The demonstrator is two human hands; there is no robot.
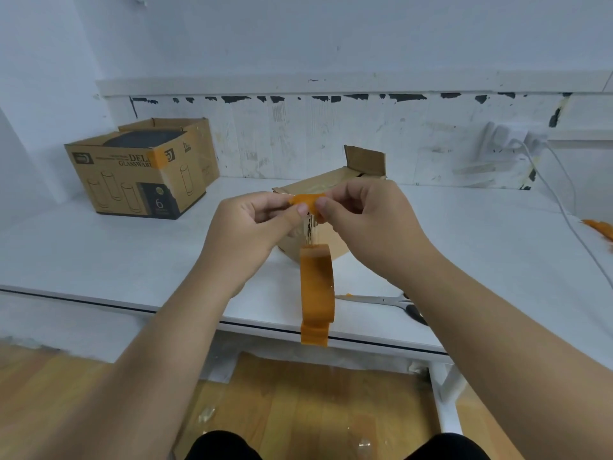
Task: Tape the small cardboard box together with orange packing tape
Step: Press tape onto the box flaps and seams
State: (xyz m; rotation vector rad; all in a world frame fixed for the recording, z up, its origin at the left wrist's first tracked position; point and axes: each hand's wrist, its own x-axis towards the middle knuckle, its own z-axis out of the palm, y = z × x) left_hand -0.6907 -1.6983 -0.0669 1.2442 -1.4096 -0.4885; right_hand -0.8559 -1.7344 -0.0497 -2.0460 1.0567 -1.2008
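My left hand (255,224) and my right hand (361,217) both pinch the free end of the orange tape (306,200), held up in front of me. Below them the orange tape roll (316,293) dangles on the stretched strip, above the table's front edge. The small cardboard box (326,190) lies on the white table (116,254) right behind my hands, with one flap (365,161) standing up at its far end. My hands hide much of the box.
A larger glassware carton (142,174) stands open at the back left. Scissors (391,302) lie near the front edge on the right. Orange tape scraps (598,229) sit at the far right, beside a white cable (564,207) from a wall socket.
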